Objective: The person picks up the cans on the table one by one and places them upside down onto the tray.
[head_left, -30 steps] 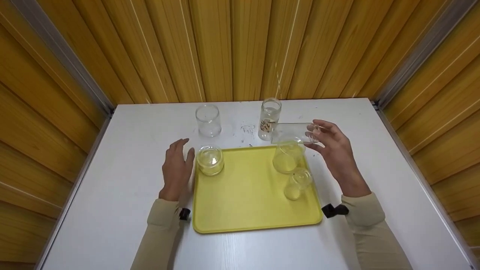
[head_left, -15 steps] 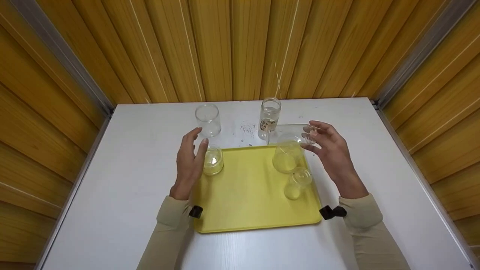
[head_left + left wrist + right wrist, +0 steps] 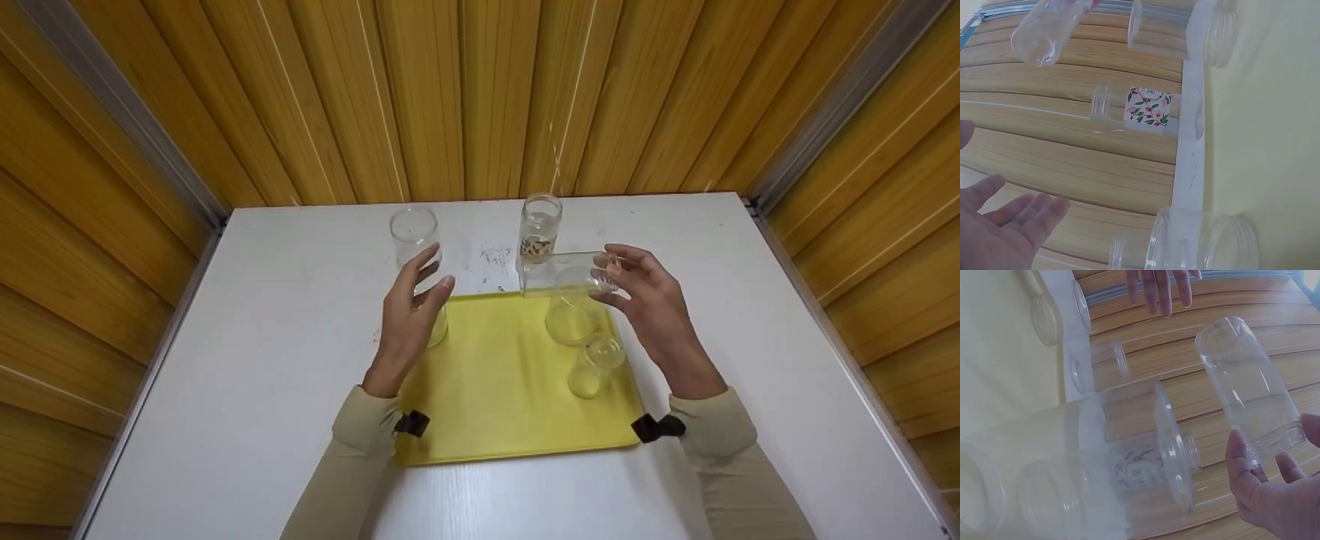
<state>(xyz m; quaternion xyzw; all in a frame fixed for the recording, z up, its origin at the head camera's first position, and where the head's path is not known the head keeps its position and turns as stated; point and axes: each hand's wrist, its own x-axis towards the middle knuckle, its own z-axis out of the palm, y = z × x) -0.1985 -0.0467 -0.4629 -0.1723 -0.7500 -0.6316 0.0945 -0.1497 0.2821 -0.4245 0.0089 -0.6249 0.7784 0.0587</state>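
My right hand grips a clear jar by its threaded neck. The jar lies sideways, its base pointing left, raised above the tray's back right area. In the right wrist view the fingers and thumb of the right hand close round the threads of this jar. My left hand hovers over the tray's back left corner, thumb and fingers apart, holding nothing. It mostly hides a clear jar there. In the left wrist view the left hand has its fingers spread.
Two clear jars stand at the right of the yellow tray. Behind it on the white table are a wide clear jar and a tall jar with a flowered label. Wood-patterned panels enclose the table.
My left hand has moved right and slightly forward, from beside the tray to over its back left corner. My right hand has carried the held jar a little left.
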